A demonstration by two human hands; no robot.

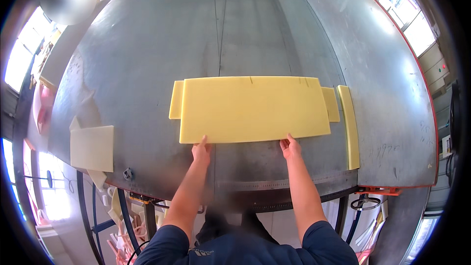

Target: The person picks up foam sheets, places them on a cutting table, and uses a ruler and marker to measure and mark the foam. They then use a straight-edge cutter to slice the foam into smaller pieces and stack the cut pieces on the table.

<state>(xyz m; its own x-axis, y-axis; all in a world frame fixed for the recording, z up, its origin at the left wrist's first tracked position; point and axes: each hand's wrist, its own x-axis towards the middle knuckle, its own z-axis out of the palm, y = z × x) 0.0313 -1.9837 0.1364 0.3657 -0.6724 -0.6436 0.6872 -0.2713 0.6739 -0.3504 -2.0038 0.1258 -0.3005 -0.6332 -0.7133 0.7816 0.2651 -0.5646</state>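
Observation:
A wide pale-yellow foam slab (255,108) lies crosswise in front of me over the grey metal table (162,34). My left hand (201,151) grips its near edge toward the left end, thumb on top and fingers mostly hidden beneath. On the same edge, farther right, my right hand (290,147) holds on with the thumb at the rim and fingers curled below. Yellow foam pokes out past both ends of the slab: a left part (175,100) and a right part (331,104). Whether these belong to one piece underneath is hidden.
A narrow yellow foam strip (349,127) lies right of the slab, by the seam with a raised metal panel (392,98). Pale foam offcuts (92,148) and a small dark knob-like object (128,173) sit at the left. A handwheel (365,203) is below the right front edge.

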